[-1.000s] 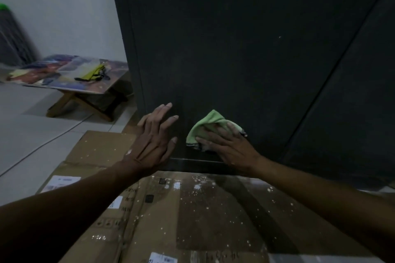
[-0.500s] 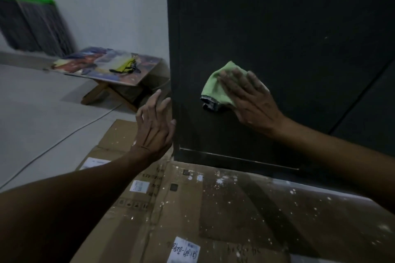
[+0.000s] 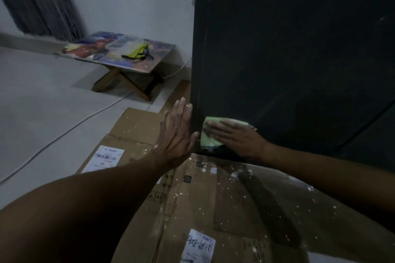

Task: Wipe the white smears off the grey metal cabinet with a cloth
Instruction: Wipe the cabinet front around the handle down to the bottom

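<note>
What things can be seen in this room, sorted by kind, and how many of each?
Hands: 2, the left hand and the right hand
Green cloth: 1
Dark cabinet: 1
Low folding table: 1
Brooms against the wall: 2
Flattened cardboard sheets, overlapping, count unclear
Total, cardboard aside: 7

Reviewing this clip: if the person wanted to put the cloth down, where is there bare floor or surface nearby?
Bare tile floor lies left of the flattened cardboard, crossed only by a white cable. The cardboard between the two forearms is open but paint-flecked. It is crowded at the cabinet corner, where the left hand and the right hand pressing the green cloth meet.
</note>
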{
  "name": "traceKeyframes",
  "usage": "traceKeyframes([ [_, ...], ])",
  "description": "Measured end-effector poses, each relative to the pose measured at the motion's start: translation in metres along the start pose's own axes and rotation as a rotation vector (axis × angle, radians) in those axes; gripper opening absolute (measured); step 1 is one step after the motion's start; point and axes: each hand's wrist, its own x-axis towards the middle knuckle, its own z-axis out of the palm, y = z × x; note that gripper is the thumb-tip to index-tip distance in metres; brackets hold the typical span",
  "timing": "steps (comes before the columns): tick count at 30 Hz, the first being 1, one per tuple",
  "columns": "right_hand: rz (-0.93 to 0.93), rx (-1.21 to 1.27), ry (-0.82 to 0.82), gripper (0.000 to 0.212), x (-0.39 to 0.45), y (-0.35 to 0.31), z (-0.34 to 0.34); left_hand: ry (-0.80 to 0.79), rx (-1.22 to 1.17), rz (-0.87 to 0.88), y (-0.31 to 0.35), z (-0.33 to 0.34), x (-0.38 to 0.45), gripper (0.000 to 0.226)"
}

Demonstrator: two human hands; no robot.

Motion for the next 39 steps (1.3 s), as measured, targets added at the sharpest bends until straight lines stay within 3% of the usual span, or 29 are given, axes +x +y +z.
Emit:
traceKeyframes([
  [3,-0.135,0.061,-0.15,0.081,0.004,-0.015,0.003,-0.027,0.041,0.031,-0.002,0.001,-0.002,0.079],
  [6,-0.13,0.009,-0.106,0.077,0.01,-0.009,-0.005,-0.07,0.07,0.029,-0.003,0.0,-0.006,0.079],
  [8,-0.024,0.029,0.001,0.076,0.013,0.008,-0.014,-0.077,0.059,-0.017,-0.002,0.001,-0.006,0.079],
  [11,0.248,0.168,0.177,0.058,0.018,0.041,-0.026,-0.064,0.05,-0.057,-0.003,0.002,-0.004,0.08],
  [16,0.431,0.2,0.25,0.061,0.024,0.032,-0.024,-0.096,0.053,-0.013,-0.017,0.011,-0.012,0.078],
  [19,0.325,0.233,0.237,0.069,0.032,0.005,-0.01,-0.097,0.06,0.006,-0.018,0.017,-0.015,0.077],
  [24,0.096,0.127,0.026,0.08,0.031,-0.04,0.009,-0.067,0.057,-0.012,-0.009,0.024,-0.01,0.08],
  [31,0.034,0.14,-0.046,0.094,-0.007,-0.015,-0.002,0.052,0.024,0.142,0.009,0.017,0.001,0.079],
  [34,0.186,0.285,-0.002,0.086,-0.049,0.012,-0.015,0.062,0.041,0.196,0.014,0.015,0.007,0.078],
  [36,0.387,0.342,0.143,0.075,-0.082,0.042,-0.028,0.08,0.043,0.2,0.018,0.014,0.012,0.077],
  [39,0.756,0.303,0.323,0.087,-0.128,0.096,-0.044,0.115,0.021,0.238,0.028,0.01,0.018,0.076],
])
